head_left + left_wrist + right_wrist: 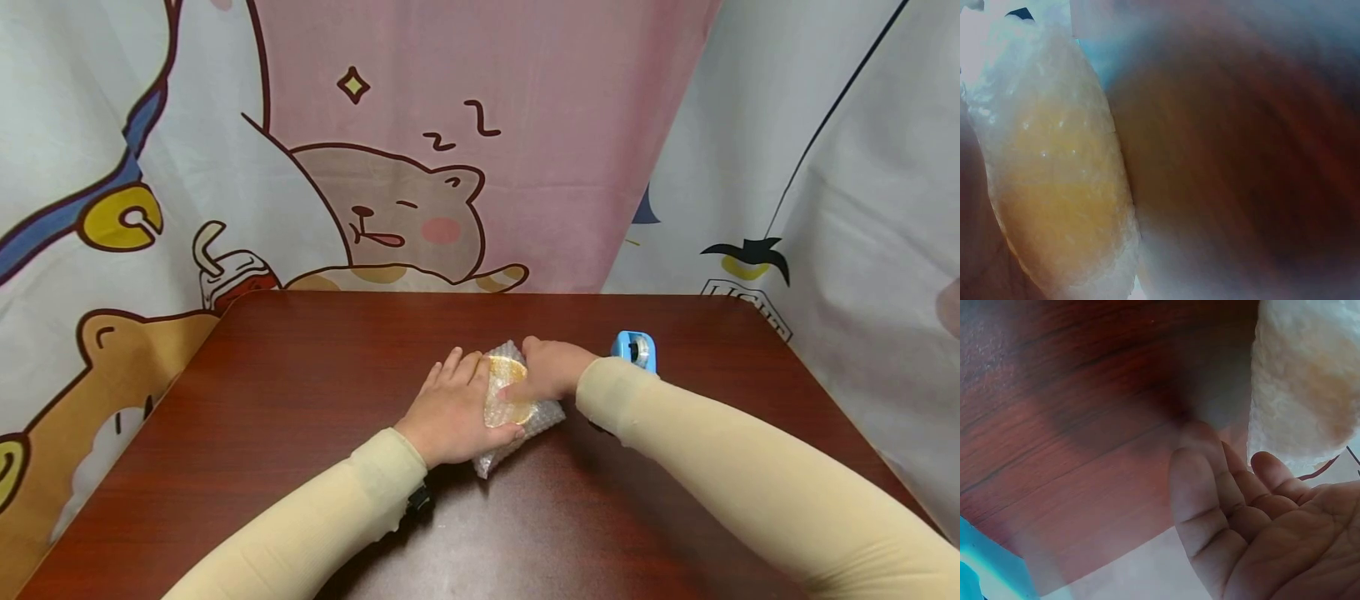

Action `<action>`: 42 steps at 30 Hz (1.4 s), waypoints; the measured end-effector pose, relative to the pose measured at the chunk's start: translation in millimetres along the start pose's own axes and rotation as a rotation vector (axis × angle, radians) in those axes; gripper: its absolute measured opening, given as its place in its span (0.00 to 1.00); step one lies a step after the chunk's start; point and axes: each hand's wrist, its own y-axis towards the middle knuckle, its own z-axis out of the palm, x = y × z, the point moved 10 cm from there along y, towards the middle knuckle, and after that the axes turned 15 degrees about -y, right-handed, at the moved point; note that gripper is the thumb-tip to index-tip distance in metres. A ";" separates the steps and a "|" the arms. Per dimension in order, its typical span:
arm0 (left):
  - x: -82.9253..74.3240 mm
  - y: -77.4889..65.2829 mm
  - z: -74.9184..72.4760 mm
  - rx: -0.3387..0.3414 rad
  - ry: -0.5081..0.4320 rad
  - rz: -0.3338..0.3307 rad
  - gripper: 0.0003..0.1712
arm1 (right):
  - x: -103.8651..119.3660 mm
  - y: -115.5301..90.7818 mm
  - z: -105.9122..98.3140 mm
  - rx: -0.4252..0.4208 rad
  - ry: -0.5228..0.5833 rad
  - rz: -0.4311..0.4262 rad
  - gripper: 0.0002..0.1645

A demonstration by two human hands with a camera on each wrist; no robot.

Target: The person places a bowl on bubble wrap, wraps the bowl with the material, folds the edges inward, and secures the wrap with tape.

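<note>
A bubble-wrapped package (pixel 510 375) lies at a slant on the brown table, a yellow-orange item showing through its clear wrap. My left hand (pixel 453 417) rests along its left side, fingers stretched away from me and the thumb across its near part. In the left wrist view the wrapped package (pixel 1063 181) fills the left side. At its right side is my right hand (pixel 553 371), the thumb blurred over the wrap. The right wrist view has the right hand's fingers (pixel 1194 487) loosely bent, a fingertip right by the package's edge (pixel 1300 387).
A blue tape dispenser (pixel 634 350) with a roll in it stands behind my right wrist, and its blue body (pixel 991 562) shows at the corner of the right wrist view. The brown table (pixel 337 358) ends at a cartoon-printed curtain (pixel 570 150).
</note>
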 end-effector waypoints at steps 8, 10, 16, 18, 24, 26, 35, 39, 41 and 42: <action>-1.2 -0.4 -0.4 0.005 0.004 0.008 0.65 | 5.1 0.3 4.8 0.015 0.004 -0.005 0.73; -1.2 -0.4 -0.2 0.004 0.003 0.008 0.65 | 3.9 -0.7 4.3 0.010 0.009 0.004 0.73; -1.4 -0.8 -1.1 -0.007 -0.007 0.007 0.65 | -6.0 -2.7 -1.6 -0.009 0.032 0.055 0.64; -1.4 -0.9 -1.2 -0.010 -0.006 0.007 0.65 | -9.0 -2.9 -3.1 -0.013 0.042 0.072 0.63; -1.9 -1.4 -1.4 -0.011 -0.002 0.008 0.65 | -10.7 -4.0 -5.7 -0.023 0.041 0.088 0.64; -2.3 -1.7 -1.9 -0.013 -0.004 0.009 0.65 | -10.8 -3.5 -4.7 -0.020 0.037 0.088 0.65; -2.3 -1.6 -1.5 -0.004 0.004 0.000 0.65 | -12.7 -1.8 0.0 0.003 0.019 0.100 0.66; -2.4 -1.6 -1.2 0.004 0.006 -0.004 0.65 | -11.3 -1.6 -0.1 0.006 0.001 0.101 0.63; -2.3 -1.6 -1.0 0.008 0.006 -0.005 0.66 | -10.6 -2.0 -0.3 0.009 0.003 0.105 0.61; -2.4 -1.6 -1.0 0.009 0.005 -0.005 0.66 | -10.5 -2.0 0.0 0.011 0.008 0.110 0.60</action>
